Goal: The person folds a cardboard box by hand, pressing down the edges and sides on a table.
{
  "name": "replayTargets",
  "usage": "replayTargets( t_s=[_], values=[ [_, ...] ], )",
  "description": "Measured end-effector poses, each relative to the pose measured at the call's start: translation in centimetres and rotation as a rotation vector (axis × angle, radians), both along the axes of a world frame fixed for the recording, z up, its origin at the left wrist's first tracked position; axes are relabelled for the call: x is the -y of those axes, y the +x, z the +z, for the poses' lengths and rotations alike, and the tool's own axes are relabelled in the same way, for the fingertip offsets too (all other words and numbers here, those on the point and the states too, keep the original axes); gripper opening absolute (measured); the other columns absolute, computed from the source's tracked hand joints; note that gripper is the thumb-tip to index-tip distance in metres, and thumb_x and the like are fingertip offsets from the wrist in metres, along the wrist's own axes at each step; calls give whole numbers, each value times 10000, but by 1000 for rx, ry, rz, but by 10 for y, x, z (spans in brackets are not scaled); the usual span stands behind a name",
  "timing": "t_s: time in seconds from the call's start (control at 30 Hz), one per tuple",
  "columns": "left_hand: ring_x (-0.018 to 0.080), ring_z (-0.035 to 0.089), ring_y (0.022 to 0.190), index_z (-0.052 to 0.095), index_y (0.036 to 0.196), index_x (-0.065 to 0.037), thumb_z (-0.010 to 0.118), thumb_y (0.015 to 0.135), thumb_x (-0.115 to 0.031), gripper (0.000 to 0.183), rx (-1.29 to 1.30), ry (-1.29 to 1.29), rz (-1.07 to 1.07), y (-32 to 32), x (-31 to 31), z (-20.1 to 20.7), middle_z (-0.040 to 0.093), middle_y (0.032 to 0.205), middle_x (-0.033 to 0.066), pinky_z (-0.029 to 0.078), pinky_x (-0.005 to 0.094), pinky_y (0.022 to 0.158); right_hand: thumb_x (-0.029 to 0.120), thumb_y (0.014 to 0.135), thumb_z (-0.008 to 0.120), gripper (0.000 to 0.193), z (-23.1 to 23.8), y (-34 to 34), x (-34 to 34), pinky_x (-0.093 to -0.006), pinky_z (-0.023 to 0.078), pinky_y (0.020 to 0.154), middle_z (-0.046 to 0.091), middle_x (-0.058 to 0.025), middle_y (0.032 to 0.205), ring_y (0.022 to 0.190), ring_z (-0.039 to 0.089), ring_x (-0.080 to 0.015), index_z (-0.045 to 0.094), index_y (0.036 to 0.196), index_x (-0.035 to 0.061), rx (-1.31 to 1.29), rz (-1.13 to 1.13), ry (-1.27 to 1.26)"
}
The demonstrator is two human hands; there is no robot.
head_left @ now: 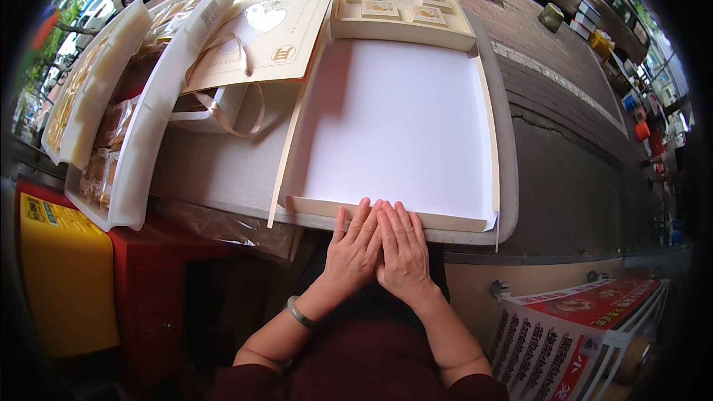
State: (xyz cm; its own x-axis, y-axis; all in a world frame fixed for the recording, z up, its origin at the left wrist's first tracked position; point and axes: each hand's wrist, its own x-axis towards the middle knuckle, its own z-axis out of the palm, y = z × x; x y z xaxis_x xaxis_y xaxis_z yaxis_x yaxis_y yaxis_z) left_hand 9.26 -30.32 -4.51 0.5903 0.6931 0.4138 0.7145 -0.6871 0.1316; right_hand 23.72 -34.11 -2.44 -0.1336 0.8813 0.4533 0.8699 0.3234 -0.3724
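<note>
A large shallow cardboard box (394, 119), cream on its walls and white inside, lies on the table before me. At its near wall, my left hand (350, 249) rests with fingers stretched out and fingertips on the folded edge. My right hand (405, 251) lies right beside it, its thumb side meeting the left, fingers likewise straight against the same wall. Neither hand holds anything. Loose flaps stick out at the box's near corners. Beyond its far end stands a cream tray (401, 33) with several small square packs (379, 9) in it.
A printed cream gift bag or cover (260, 33) with ribbon handles (241, 122) lies left of the box. Long white plastic crates (160, 104) hold wrapped goods farther left. The grey table (208, 171) ends just before me; a yellow-and-red container (67, 275) stands below left.
</note>
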Motion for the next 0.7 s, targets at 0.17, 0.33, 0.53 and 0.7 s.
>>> replayTargets(
  t_s=[0.17, 0.33, 0.53, 0.7],
  values=[
    [263, 390, 1497, 481, 1517, -137, 812, 759, -337, 851, 4, -181, -60, -17, -13, 7, 463, 1584, 55, 219, 492, 1247, 42, 766, 717, 787, -8, 20, -4, -462, 338, 1192, 502, -118, 1544, 1436, 468, -302, 450, 1507, 30, 123, -30, -110],
    [328, 410, 1473, 523, 1488, -215, 884, 680, -272, 886, -35, -182, 79, -59, -26, 17, 456, 1576, 110, 292, 523, 1209, 20, 758, 745, 823, -14, 70, 25, -487, 349, 1178, 482, -116, 1559, 1434, 460, -337, 456, 1525, 95, 199, -200, -108],
    [436, 392, 1459, 470, 1520, -222, 927, 606, -187, 1022, -34, -111, 177, -73, -22, 6, 392, 1599, 190, 371, 578, 1156, 44, 805, 749, 787, -15, 75, 32, -523, 334, 1176, 442, -160, 1573, 1456, 413, -368, 475, 1529, 191, 239, -255, -100],
    [470, 348, 1470, 478, 1507, -184, 906, 662, -230, 949, 3, -120, 197, -63, -22, 1, 360, 1599, 235, 337, 601, 1169, 143, 752, 839, 815, -4, 65, 31, -644, 272, 1180, 301, -325, 1582, 1464, 284, -547, 487, 1485, 99, 203, -286, -165]
  ],
)
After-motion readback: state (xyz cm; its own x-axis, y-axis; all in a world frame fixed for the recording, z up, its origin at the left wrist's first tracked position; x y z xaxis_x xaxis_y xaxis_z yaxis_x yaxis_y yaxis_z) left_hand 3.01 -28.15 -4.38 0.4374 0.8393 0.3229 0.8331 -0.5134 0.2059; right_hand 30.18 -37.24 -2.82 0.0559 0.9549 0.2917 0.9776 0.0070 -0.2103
